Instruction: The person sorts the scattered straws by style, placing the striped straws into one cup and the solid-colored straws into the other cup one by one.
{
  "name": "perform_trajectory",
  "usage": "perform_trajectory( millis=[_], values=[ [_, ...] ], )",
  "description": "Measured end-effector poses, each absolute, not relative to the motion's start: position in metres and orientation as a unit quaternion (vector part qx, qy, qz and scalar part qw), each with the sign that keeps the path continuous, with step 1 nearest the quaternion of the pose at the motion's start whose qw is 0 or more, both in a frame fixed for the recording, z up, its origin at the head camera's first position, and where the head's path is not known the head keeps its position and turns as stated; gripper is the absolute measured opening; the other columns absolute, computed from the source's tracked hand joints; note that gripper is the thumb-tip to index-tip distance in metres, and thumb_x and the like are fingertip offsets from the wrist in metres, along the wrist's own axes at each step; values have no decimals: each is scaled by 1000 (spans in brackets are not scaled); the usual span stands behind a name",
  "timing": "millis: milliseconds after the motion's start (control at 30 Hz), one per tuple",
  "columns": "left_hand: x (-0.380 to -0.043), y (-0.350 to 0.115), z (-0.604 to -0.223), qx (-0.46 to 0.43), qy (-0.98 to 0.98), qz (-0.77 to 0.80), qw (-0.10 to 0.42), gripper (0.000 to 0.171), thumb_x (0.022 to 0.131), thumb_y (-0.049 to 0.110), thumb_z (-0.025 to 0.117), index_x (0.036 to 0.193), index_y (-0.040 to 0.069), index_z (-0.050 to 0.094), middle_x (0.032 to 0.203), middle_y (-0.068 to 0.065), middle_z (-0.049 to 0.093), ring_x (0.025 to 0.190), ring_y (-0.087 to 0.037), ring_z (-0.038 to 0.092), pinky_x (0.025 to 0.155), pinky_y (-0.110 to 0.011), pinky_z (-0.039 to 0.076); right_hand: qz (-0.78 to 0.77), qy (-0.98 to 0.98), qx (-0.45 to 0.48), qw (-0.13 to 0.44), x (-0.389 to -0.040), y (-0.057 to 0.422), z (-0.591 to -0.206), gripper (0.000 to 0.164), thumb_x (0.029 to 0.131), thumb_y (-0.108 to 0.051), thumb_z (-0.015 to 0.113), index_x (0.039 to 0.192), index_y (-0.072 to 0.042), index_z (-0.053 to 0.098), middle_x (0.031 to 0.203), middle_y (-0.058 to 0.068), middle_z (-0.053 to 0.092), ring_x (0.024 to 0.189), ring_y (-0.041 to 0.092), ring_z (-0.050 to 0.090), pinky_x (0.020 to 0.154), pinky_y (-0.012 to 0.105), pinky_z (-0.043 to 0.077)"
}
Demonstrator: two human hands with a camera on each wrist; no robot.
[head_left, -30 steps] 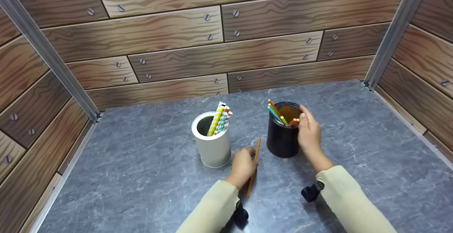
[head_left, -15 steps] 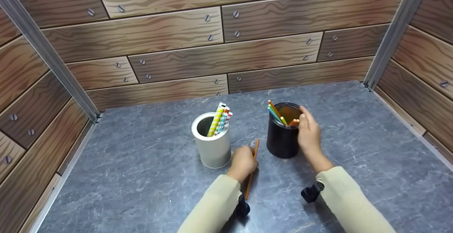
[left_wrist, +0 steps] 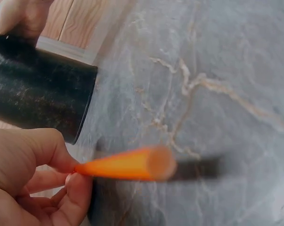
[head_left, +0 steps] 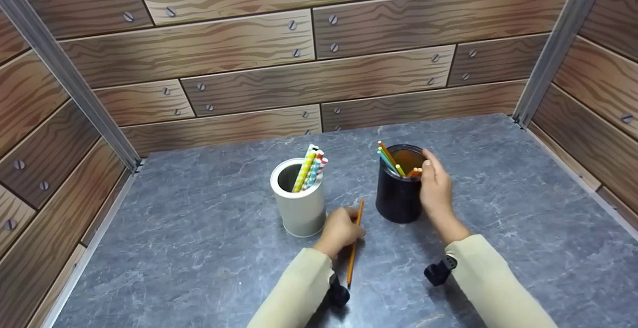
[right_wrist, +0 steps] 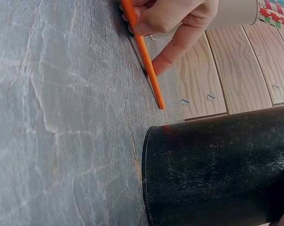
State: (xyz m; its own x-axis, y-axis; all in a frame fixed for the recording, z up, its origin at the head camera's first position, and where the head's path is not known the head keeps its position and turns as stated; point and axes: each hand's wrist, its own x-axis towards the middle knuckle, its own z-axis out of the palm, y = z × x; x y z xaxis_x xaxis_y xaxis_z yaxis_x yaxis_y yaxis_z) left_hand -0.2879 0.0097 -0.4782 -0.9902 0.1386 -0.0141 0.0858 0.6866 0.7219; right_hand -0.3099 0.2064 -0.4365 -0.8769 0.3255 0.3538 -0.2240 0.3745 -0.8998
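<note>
An orange straw (head_left: 353,263) is pinched between the thumb and fingers of my left hand (head_left: 340,231), low over the table. One round end of the straw points toward the camera in the left wrist view, with a dark shadow behind it on the tabletop. My right hand (head_left: 436,188) grips the right side of a black cylindrical cup (head_left: 397,198), its fingers up at the rim. Several thin orange, green and blue straws (head_left: 386,158) lean inside that cup. Left of the left hand stands a white cylindrical cup (head_left: 302,213) holding several patterned paper straws (head_left: 308,168).
The grey marbled table (head_left: 199,248) carries both cups near its middle. Wood-patterned panels (head_left: 239,39) enclose it at the back and both sides, with metal posts (head_left: 560,44) at the corners.
My left hand has shifted slightly, and the orange straw has slid a little toward me. My right hand and both cups stay in place.
</note>
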Motion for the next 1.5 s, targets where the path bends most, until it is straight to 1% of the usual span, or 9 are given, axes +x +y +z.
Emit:
perform_trajectory(
  millis=[133,233,367,600,733,933,1167,1333,1500],
  values=[
    [-287,8,-481,19,866,494,73,38,63,-4,63,101,-2,67,80,-5,63,56,-10,52,52,-21,47,559,-791,-31,248,-310,207,-437,41,98,-14,33,134,3,45,138,20,44,126,30,41,107,41,30],
    [-286,7,-484,-14,813,574,94,33,67,-6,59,100,-4,63,80,-5,62,51,-10,51,46,-22,47,559,-789,-29,251,-310,208,-437,41,98,-13,33,134,4,45,138,20,45,124,30,43,106,41,30],
    [-285,8,-487,-29,766,633,106,34,69,-5,56,103,-6,60,81,-3,59,53,-10,49,48,-22,46,558,-789,-28,254,-310,208,-437,41,98,-13,34,133,4,45,138,20,44,123,30,43,107,41,30],
    [-287,11,-494,-29,678,726,112,40,74,-5,50,113,-10,55,69,-1,54,51,-8,48,49,-20,45,565,-788,-36,240,-310,205,-437,41,99,-15,33,135,2,45,135,21,48,116,30,47,105,41,32],
    [-287,12,-496,-23,643,758,108,41,77,-4,51,118,-11,52,66,0,52,51,-8,49,52,-21,46,562,-790,-36,243,-311,205,-437,41,99,-16,33,135,1,45,136,19,47,121,30,46,106,41,31],
    [-290,13,-491,-10,637,767,74,46,74,-6,47,120,-11,50,68,1,49,53,-8,47,53,-21,44,552,-796,-29,249,-310,207,-437,41,98,-15,34,134,1,46,139,18,45,127,30,41,107,42,30],
    [-293,16,-476,-1,643,766,10,38,74,-8,47,111,-13,52,78,1,49,65,-9,45,54,-18,40,551,-797,-27,245,-310,208,-438,41,99,-15,33,135,1,45,140,18,43,129,30,39,108,41,29],
    [-294,17,-459,30,634,773,-9,38,71,-11,46,109,-12,50,86,-6,52,68,-9,47,54,-18,40,550,-798,-28,246,-310,209,-438,41,99,-15,33,135,0,45,140,18,43,129,30,39,108,41,28],
    [-293,20,-442,70,629,773,-49,37,72,-12,47,108,-13,48,88,-8,52,67,-8,48,57,-17,41,550,-797,-27,247,-310,208,-438,41,99,-14,33,135,1,45,140,18,43,128,29,40,108,41,28]
  ],
)
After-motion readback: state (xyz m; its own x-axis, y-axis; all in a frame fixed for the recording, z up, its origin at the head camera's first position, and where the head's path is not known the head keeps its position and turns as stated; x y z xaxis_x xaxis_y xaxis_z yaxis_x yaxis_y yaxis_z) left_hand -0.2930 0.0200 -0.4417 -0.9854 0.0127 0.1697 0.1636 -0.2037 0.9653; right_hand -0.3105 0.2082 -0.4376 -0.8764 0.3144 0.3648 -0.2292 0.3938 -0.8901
